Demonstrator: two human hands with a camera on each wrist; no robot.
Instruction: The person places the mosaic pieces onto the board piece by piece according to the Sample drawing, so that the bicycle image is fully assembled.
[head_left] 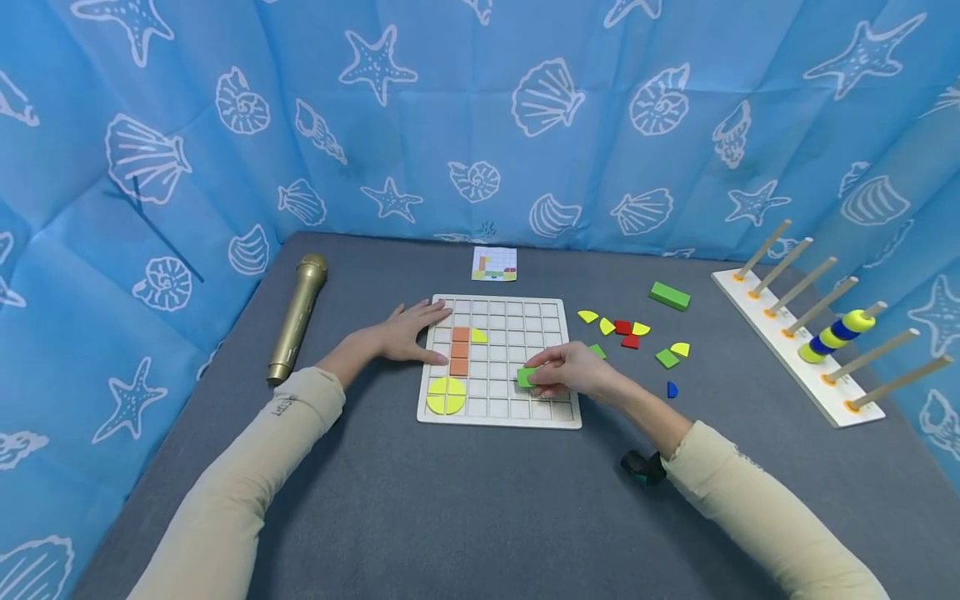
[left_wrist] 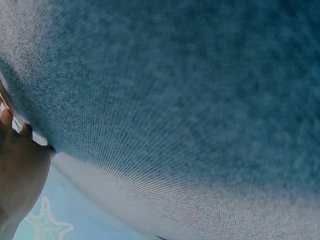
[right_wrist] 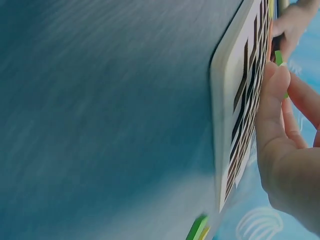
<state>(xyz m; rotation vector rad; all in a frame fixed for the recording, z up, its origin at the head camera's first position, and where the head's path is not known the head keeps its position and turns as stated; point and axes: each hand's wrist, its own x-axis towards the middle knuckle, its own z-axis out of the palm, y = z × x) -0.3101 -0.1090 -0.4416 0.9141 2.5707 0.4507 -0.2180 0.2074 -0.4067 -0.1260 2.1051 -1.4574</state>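
Note:
A white grid board point(head_left: 498, 414) lies on the table. On its left part are orange square tiles point(head_left: 459, 367), a yellow quarter-circle tile point(head_left: 478, 336) and a circle made of yellow quarter tiles point(head_left: 446, 396). My left hand point(head_left: 411, 333) rests on the board's left edge, fingers spread and thumb toward the orange tiles. Over the board's lower right part, my right hand point(head_left: 576, 368) pinches a green tile point(head_left: 525, 377) between thumb and fingers. The right wrist view also has this green tile point(right_wrist: 278, 58) at the fingertips, partly hidden by them.
Loose yellow, red, green and blue tiles point(head_left: 631, 341) lie right of the board, with a green block point(head_left: 669, 296) behind them. A pattern card point(head_left: 494, 263) is beyond the board. A gold microphone point(head_left: 298, 318) lies left; a peg rack with rings point(head_left: 798, 350) stands right.

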